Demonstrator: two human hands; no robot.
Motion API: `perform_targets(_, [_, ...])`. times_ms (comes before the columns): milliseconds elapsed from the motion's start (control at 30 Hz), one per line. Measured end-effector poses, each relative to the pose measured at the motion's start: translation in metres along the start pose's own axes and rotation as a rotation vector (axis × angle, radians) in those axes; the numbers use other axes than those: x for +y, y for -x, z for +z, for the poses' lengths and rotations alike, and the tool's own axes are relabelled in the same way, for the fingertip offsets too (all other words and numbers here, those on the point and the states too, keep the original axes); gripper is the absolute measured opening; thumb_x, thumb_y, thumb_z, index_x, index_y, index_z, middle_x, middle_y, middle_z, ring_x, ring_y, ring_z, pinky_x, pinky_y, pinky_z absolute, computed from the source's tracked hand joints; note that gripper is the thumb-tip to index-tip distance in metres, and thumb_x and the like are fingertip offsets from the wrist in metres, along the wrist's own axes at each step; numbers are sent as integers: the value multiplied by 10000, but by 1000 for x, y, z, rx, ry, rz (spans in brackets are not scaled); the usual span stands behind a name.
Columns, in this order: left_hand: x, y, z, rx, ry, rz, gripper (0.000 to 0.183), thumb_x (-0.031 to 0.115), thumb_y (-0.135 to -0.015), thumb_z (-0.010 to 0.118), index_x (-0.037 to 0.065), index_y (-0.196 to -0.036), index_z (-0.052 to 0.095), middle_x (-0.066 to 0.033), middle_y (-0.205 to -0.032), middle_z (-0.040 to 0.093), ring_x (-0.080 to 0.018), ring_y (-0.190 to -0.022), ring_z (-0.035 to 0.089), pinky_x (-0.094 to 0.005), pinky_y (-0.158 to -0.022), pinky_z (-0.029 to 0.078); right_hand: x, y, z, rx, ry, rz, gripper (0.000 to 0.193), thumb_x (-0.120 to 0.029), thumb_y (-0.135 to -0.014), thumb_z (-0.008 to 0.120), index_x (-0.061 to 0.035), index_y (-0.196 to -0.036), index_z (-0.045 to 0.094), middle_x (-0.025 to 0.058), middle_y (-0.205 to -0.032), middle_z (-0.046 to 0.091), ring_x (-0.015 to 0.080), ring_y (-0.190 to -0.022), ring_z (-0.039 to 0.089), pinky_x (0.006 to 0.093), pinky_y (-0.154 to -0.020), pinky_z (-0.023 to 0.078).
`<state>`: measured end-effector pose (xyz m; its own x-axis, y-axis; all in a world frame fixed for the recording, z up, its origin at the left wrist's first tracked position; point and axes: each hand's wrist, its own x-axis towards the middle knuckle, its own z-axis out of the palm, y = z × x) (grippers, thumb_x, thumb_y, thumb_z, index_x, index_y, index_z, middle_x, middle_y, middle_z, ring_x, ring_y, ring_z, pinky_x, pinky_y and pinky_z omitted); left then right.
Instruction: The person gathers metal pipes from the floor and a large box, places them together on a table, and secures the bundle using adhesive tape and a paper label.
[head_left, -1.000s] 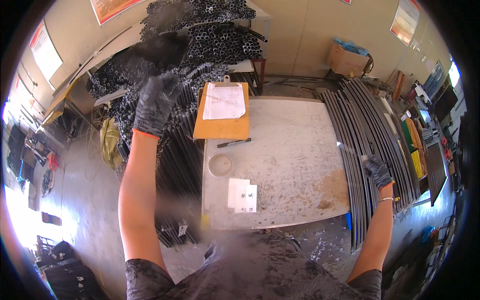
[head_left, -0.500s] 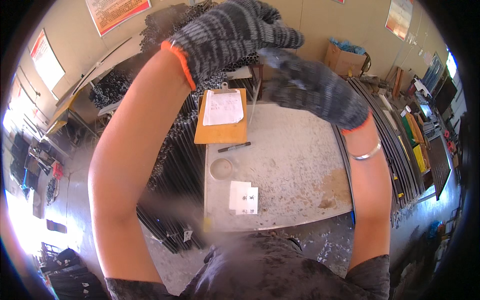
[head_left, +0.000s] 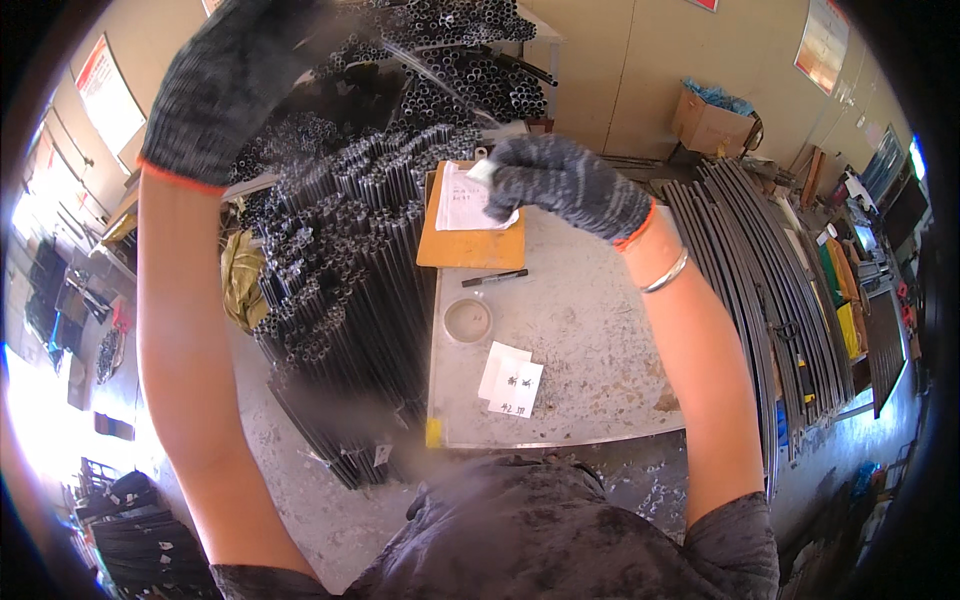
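My left hand (head_left: 225, 85), in a dark grey knit glove with an orange cuff, is raised at the upper left. Its fingers are smeared by motion near the top edge, so its grip is unclear. A thin, pale, blurred strand (head_left: 440, 78) slants down from near those fingers toward my right hand. My right hand (head_left: 565, 185), gloved alike, is closed on a small white piece (head_left: 481, 172) at its fingertips. This hand hovers over a clipboard (head_left: 470, 250) with a written paper sheet (head_left: 465, 205), covering part of it.
The worn table (head_left: 590, 330) carries a black marker (head_left: 494, 277), a round shallow dish (head_left: 467, 320) and white paper slips (head_left: 516, 384). Bundled metal tubes (head_left: 350, 290) stand to the left; more tubes (head_left: 470, 85) are stacked behind. Long bars (head_left: 745, 290) lie at right, below a cardboard box (head_left: 712, 122).
My hands have moved apart. The left swung left and up; the right moved left and down, over the clipboard. The white piece and the slanting strand now show.
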<state>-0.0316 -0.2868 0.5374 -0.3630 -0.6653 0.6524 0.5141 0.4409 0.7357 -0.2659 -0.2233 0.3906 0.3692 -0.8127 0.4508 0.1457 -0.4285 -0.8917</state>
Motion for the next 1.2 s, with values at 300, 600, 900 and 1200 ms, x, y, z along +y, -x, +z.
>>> perform_targets(300, [1, -3, -247, -205, -215, -87, 359, 90, -896, 512, 74, -1251, 462, -35, -1110, 551, -127, -941, 534, -277, -861, 426, 7, 28, -46, 247, -39, 161, 170, -199, -875, 623, -38, -921, 589, 41, -799, 564, 152, -783, 554, 333, -777, 498])
perform_targets(600, [87, 91, -383, 163, -1272, -137, 183, 118, -845, 659, 67, -1019, 635, 31, -854, 614, -49, -729, 531, -192, -611, 418, 17, 17, -55, 241, -18, 297, 140, -140, -852, 639, -28, -932, 613, 64, -742, 592, 189, -738, 603, 362, -734, 511])
perform_targets(900, [135, 214, -488, 252, -2007, 154, 326, 111, -912, 472, -11, -1212, 512, -106, -1117, 585, -197, -972, 561, -284, -869, 425, 35, 1, -58, 296, -43, 408, 147, -116, -819, 646, 11, -849, 579, 86, -729, 602, 223, -716, 623, 351, -716, 516])
perform_targets(1200, [201, 260, -460, 90, -1491, -387, 402, 131, -858, 566, -8, -1229, 494, -43, -913, 574, -128, -807, 538, -248, -710, 446, 60, -16, -71, 169, 49, 456, 194, -140, -826, 647, 35, -872, 576, 93, -777, 609, 209, -733, 634, 341, -730, 539])
